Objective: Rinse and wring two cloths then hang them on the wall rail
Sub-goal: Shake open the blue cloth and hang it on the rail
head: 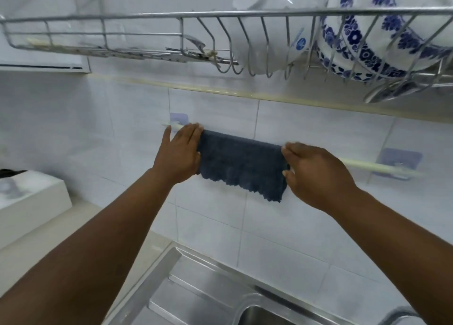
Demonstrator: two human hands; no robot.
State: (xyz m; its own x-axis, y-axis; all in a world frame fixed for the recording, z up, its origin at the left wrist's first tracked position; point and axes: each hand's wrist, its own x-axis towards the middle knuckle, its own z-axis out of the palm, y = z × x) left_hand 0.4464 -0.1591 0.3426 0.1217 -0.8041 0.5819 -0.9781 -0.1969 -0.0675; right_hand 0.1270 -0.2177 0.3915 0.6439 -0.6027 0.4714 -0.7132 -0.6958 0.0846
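Over the rail [362, 165] on the tiled wall [306, 217] hangs my dark cloth [241, 164], its scalloped lower edge free above the sink [220, 297], bare rail running on to the right bracket [399, 156] and the dish rack [220, 30] close overhead. Both arms reach up and forward: my left hand [180, 153] lies flat with fingers nearly straight and together against the cloth's left edge, thumb out toward the left bracket [179, 118]. My right hand [316, 175] pinches the right edge, fingers curled around it.
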